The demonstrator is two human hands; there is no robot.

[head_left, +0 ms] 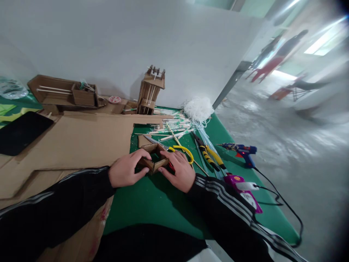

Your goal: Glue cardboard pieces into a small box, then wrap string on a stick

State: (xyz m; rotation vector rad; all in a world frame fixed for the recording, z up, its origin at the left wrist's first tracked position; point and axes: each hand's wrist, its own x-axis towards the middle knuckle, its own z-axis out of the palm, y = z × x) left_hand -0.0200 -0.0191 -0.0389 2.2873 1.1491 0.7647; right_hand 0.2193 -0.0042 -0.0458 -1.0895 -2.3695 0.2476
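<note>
Between my two hands is a small open cardboard frame (pixel 155 166), its walls folded into a four-sided ring. My left hand (pixel 128 169) pinches its left wall between thumb and fingers. On the opposite side, my right hand (pixel 178 170) grips the right wall, thumb low at the near corner. Scissors (pixel 188 153) with yellow handles lie just behind the frame and my right hand, partly covered by them. Something red shows beneath my right fingers, mostly hidden. A small cardboard scrap (pixel 143 140) lies behind the frame.
Cardboard sheets (pixel 95 140) cover the left, with a black phone-like slab (pixel 24 133). Cardboard models (pixel 151 91) stand by the wall. Thin sticks (pixel 174 127), white string (pixel 198 109), pliers (pixel 208 154), a corded glue gun (pixel 241 151) and a purple power strip (pixel 242 189) lie rightward.
</note>
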